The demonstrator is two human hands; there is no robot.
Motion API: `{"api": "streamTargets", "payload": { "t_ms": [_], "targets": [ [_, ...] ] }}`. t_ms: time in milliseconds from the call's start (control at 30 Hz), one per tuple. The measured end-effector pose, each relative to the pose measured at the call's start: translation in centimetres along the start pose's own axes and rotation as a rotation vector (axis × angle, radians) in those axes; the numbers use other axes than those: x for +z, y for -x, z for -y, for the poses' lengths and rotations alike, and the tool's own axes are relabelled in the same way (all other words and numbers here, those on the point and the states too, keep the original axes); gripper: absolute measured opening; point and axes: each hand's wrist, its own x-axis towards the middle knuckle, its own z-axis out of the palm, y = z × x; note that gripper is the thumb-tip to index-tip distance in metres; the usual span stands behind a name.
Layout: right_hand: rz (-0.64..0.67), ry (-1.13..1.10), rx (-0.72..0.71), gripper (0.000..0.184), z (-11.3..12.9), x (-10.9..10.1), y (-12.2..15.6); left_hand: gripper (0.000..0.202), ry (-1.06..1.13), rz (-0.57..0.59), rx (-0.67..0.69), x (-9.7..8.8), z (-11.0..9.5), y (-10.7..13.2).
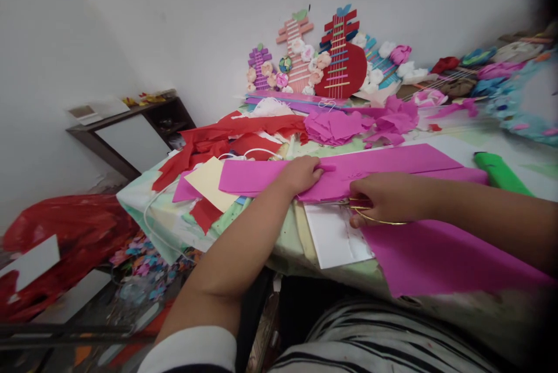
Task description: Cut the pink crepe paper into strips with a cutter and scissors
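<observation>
A folded strip of magenta crepe paper [261, 176] lies across the front of the table. My left hand [303, 174] is on its near edge, fingers curled and gripping the paper. In my right hand [377, 198] is a pair of scissors [355, 207] with gold handles, the blades pointing left along the strip's lower edge. How far the blades are apart is hard to see. Below my right forearm, a wide magenta sheet [427, 259] hangs over the table edge. A white sheet [333, 239] lies beneath the scissors.
Paper-flower-trimmed lute shapes, one of them red [344, 68], lean against the wall. Red crepe scraps [204, 143] and crumpled pink paper [335, 127] cover the table's back. A green roll [501, 172] lies right. A low cabinet [131, 135] stands left, above a red plastic bag [65, 222].
</observation>
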Motion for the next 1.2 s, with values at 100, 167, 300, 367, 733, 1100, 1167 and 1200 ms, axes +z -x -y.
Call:
{"api": "streamTargets", "payload": {
  "t_ms": [100,167,300,367,733,1100,1167,1200],
  "targets": [
    [-0.021,0.008,0.008,0.044,0.2,0.2,-0.4,0.019,0.001,0.001,0.001,0.0,0.0,0.0],
    [-0.028,0.01,0.016,0.044,0.3,0.3,-0.6,0.019,0.003,0.004,0.0,-0.1,0.0,0.0],
    [-0.043,0.004,0.023,0.043,0.2,0.6,-1.1,0.018,0.007,0.008,0.001,-0.1,0.0,0.0],
    [-0.039,0.004,0.022,0.042,0.2,0.7,-1.2,0.019,0.009,0.008,0.001,-0.1,0.0,0.0],
    [-0.089,0.149,0.001,0.025,0.5,0.8,-1.1,0.019,0.018,0.003,0.002,0.0,0.1,0.0],
    [-0.073,0.054,-0.01,0.05,0.9,0.3,-0.7,0.019,0.028,0.003,0.001,-0.1,0.1,0.1],
    [-0.065,0.045,-0.02,0.05,1.2,0.2,-0.9,0.018,0.028,0.003,0.003,-0.1,0.1,0.1],
    [-0.058,0.04,-0.023,0.05,1.3,0.2,-1.1,0.018,0.028,0.002,0.003,-0.1,0.1,0.1]
  ]
}}
